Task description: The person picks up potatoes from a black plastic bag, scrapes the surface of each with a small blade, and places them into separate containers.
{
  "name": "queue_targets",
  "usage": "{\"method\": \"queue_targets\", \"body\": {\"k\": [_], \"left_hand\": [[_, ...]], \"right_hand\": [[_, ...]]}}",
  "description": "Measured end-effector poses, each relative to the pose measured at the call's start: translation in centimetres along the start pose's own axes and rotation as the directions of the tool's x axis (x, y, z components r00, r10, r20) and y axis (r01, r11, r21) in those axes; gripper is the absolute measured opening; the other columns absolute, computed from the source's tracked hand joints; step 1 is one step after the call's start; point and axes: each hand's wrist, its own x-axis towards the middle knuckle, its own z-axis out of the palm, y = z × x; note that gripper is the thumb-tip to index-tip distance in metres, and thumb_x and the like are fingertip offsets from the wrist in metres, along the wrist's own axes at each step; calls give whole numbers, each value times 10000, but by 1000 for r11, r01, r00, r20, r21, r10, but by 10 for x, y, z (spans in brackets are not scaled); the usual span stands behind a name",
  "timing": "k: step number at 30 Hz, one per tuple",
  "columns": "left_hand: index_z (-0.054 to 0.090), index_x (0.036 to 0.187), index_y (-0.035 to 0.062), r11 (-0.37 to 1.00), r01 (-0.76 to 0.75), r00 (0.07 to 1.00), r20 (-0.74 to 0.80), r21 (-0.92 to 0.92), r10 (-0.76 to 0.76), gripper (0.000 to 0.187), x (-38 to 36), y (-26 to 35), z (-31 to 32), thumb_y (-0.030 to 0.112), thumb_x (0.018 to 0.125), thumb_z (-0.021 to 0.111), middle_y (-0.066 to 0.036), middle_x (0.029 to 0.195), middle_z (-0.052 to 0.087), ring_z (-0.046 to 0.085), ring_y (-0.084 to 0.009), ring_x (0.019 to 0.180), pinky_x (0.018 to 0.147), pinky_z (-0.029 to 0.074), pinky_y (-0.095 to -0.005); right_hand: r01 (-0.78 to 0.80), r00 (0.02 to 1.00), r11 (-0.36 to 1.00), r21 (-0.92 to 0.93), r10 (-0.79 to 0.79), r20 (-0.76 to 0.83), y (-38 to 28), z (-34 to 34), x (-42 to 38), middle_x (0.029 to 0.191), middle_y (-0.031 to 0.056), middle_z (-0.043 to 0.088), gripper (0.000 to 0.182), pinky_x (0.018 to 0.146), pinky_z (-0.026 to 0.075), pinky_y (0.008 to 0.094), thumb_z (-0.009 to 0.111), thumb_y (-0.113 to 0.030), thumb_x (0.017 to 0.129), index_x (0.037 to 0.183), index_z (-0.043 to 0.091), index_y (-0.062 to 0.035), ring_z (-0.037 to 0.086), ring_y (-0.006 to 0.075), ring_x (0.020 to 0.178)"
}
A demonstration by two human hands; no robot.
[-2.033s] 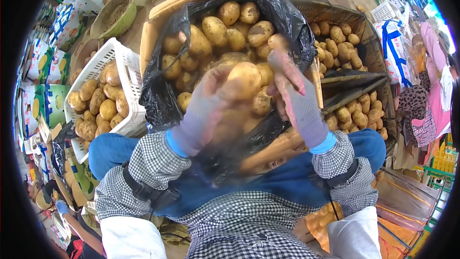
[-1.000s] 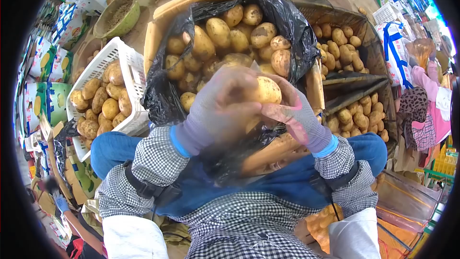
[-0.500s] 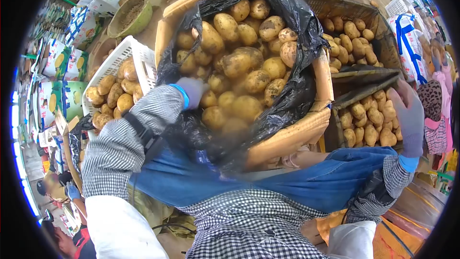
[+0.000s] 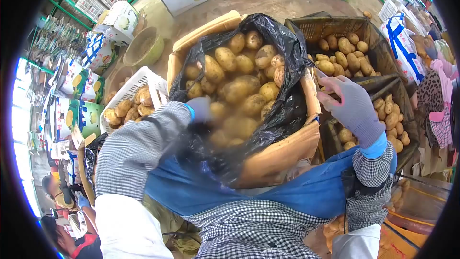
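Both hands empty now — right hand [image 4: 352, 105] returning.

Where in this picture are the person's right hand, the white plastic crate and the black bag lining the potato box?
right hand [image 4: 352, 108], head view, on the gloved palm.
white plastic crate [image 4: 152, 85], head view, on its latticed side wall.
black bag [image 4: 287, 105], head view, on the plastic draped over the box edge.

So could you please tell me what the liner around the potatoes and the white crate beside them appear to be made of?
The liner looks like thin black plastic film: glossy, crinkled, draped over the box edge. The white crate seems to be rigid moulded plastic, with a matte finish and slotted lattice walls.
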Motion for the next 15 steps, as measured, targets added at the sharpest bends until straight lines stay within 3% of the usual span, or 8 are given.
{"method": "queue_targets", "body": {"k": [2, 3, 4, 7, 9, 10, 13, 15], "left_hand": [[612, 1170, 4, 962, -30, 999, -32, -272, 22, 581, -8, 0, -13, 441, 810, 741, -131, 1015, 700, 690, -203, 895, 756, 560, -323], [589, 1214, 24, 790, -119, 986, 22, -601, 165, 541, -19, 6, -18, 407, 852, 713, -111, 1067, 688, 681, -202, 919, 784, 555, -328], [565, 1257, 45, 503, -148, 950, 19, -851, 312, 504, -34, 14, -23, 373, 894, 685, -91, 1118, 676, 673, -201, 942, 812, 550, -333], [454, 1381, 96, 134, -244, 896, -170, -961, 410, 576, -79, 60, -33, 423, 937, 617, -75, 1231, 624, 647, -210, 1064, 808, 573, -383], [427, 1406, 104, -90, -213, 878, -231, -973, 419, 597, -100, 86, -33, 458, 950, 582, -74, 1260, 608, 616, -212, 1136, 867, 555, -401], [427, 1408, 107, -147, -167, 878, -215, -975, 427, 594, -103, 92, -28, 465, 956, 566, -72, 1267, 605, 616, -214, 1133, 879, 548, -402], [428, 1413, 112, -247, -69, 872, -179, -967, 455, 579, -97, 96, -12, 473, 972, 531, -69, 1281, 595, 621, -218, 1116, 898, 536, -394], [433, 1412, 114, -212, -81, 866, -174, -974, 469, 564, -85, 89, -3, 460, 977, 528, -74, 1286, 590, 627, -217, 1097, 884, 542, -379]], "right_hand": [[113, 988, 991, 68, -105, -111, -1, 22, -1, 980, 160, 652, 325, 781, 520, 397, 650, -273, 870, 1135, 663, -85, 649, 342, 867], [172, 973, 980, 95, -154, -170, -4, 31, 0, 991, 161, 654, 325, 790, 523, 397, 651, -275, 870, 1136, 663, -88, 650, 346, 874], [103, 993, 990, 91, -97, -67, -14, 37, 3, 1088, 171, 649, 395, 839, 520, 380, 662, -295, 877, 1198, 634, -67, 646, 336, 970], [171, 984, 921, 350, -177, -14, -31, 74, 5, 1238, 151, 602, 535, 862, 514, 335, 723, -228, 854, 1319, 554, -25, 630, 242, 1061], [39, 977, 820, 571, -152, 152, -53, 84, 5, 1315, 132, 539, 718, 911, 504, 318, 782, -208, 815, 1420, 438, -29, 575, 200, 1134], [-133, 955, 708, 693, -95, 281, -68, 82, 5, 1340, 104, 505, 821, 979, 467, 294, 814, -200, 789, 1456, 369, -21, 525, 165, 1184], [35, 993, 593, 805, -112, 40, -65, 115, 11, 1345, 91, 496, 813, 1006, 442, 293, 814, -182, 790, 1448, 372, 1, 495, 142, 1206], [-68, 990, 570, 819, -64, 127, -64, 115, 15, 1331, 88, 513, 758, 1009, 437, 294, 775, -231, 839, 1442, 382, 4, 498, 131, 1198]]}}
